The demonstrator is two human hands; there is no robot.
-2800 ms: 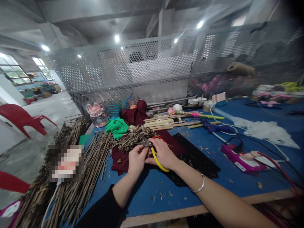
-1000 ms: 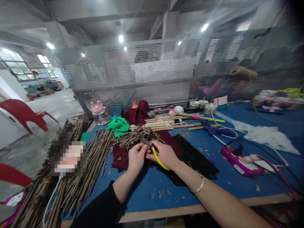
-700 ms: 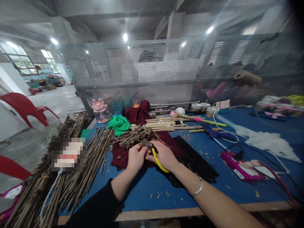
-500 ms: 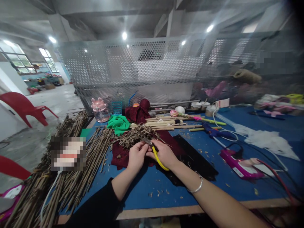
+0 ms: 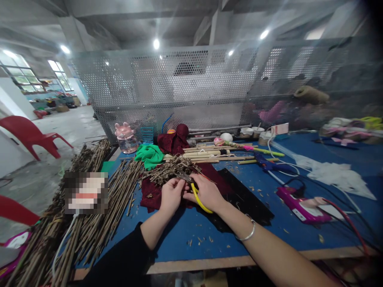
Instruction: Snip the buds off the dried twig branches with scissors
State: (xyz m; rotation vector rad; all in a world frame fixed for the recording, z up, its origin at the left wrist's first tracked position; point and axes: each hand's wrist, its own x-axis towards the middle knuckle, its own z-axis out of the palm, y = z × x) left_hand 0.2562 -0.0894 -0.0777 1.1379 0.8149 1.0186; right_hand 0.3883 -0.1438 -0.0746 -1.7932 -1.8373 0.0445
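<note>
My right hand (image 5: 206, 193) grips a pair of scissors (image 5: 200, 200) with yellow-covered handles, its dark blades pointing up and left. Close beside it, my left hand (image 5: 172, 196) is pinched near the blades; whatever it holds is too small or hidden to make out. Just beyond both hands lies a heap of dry twigs and stems (image 5: 167, 170) on a dark red cloth (image 5: 149, 203). A black cloth (image 5: 251, 205) is spread to the right, partly under my right forearm.
Long dry stalks (image 5: 110, 211) lie on the table's left side. Behind are a green cloth (image 5: 149, 155), a pink-lidded bottle (image 5: 126, 137) and bamboo sticks (image 5: 206, 153). To the right lie a blue glue gun (image 5: 266, 163), a purple power strip (image 5: 302, 205) and white plastic (image 5: 338, 175). A perforated metal screen (image 5: 191, 91) stands behind.
The scissors' blades stood wider apart 2.8 seconds ago, with the orange-red handle showing more; they look closer together now. Both hands stay at the same spot. The view has shifted slightly.
</note>
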